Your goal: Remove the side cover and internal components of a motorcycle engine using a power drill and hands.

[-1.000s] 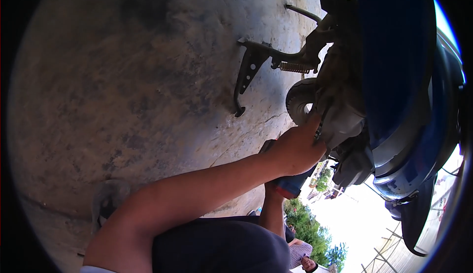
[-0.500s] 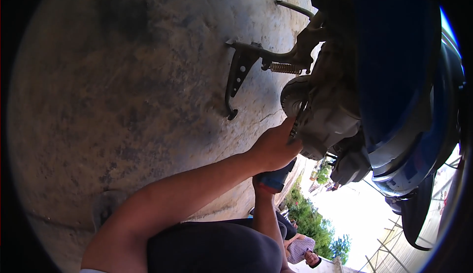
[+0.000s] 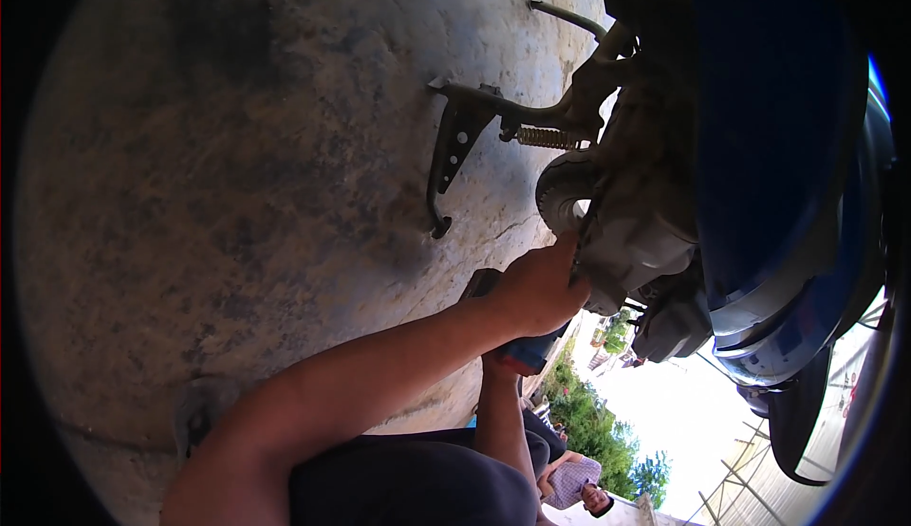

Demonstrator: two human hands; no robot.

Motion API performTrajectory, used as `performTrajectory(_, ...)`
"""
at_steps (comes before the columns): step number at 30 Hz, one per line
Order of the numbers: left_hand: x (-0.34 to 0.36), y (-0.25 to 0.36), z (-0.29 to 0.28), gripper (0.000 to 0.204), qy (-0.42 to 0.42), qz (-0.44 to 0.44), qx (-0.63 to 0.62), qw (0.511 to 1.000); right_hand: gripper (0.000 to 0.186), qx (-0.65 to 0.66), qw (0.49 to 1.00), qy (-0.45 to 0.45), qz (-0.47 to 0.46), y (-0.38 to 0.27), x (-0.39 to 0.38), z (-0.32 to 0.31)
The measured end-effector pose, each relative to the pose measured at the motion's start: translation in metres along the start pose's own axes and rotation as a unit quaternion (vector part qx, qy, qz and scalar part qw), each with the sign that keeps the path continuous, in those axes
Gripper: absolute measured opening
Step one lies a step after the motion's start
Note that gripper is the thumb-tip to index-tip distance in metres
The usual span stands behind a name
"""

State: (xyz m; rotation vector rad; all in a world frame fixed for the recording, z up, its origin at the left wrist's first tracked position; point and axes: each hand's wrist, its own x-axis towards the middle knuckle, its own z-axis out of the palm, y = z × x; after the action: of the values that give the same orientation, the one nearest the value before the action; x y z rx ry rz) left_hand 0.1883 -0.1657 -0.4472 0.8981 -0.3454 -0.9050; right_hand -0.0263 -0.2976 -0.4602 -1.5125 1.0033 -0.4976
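My left hand (image 3: 539,289) reaches up to the grey engine casing (image 3: 636,241) of a motor scooter, its fingers bent together at the casing's edge. Whatever lies between those fingertips is too dark and small to make out. Behind and below it, my right hand (image 3: 500,367) is wrapped around a blue and black cordless power tool (image 3: 528,351) with a red patch. Part of the tool is hidden by my left hand, and a black end of it (image 3: 481,284) shows on the other side of my left wrist. Its working tip cannot be seen.
A centre stand (image 3: 517,107) with a coil spring (image 3: 546,138) sticks out beside the engine, with a wheel (image 3: 562,189) nearby. Blue body panels (image 3: 769,147) fill the right. Stained concrete floor (image 3: 237,194) spans the left. A seated person (image 3: 574,483) is in the background.
The power tool has shifted slightly left and its black end now shows past my left wrist. My left hand has moved slightly, staying at the casing. The view has shifted a little.
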Motion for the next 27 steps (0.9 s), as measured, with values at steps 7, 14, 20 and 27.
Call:
performTrajectory(7,0.008,0.001,0.005,0.06,0.009,-0.005,0.067,0.998,0.059,0.032,0.999,0.0,0.002,0.022,-0.023,-0.004)
performTrajectory(14,-0.004,-0.006,-0.004,0.066,0.0,0.004,0.03,1.0,0.059,0.066,0.998,0.009,0.01,0.022,-0.02,0.003)
performTrajectory(20,-0.004,-0.008,0.005,0.068,0.023,0.041,0.019,0.999,0.06,0.072,0.997,0.012,0.017,0.007,-0.013,0.001)
performTrajectory(27,-0.004,-0.005,0.0,0.062,-0.004,0.016,0.05,0.999,0.06,0.099,0.994,0.022,0.044,0.011,-0.016,-0.001)
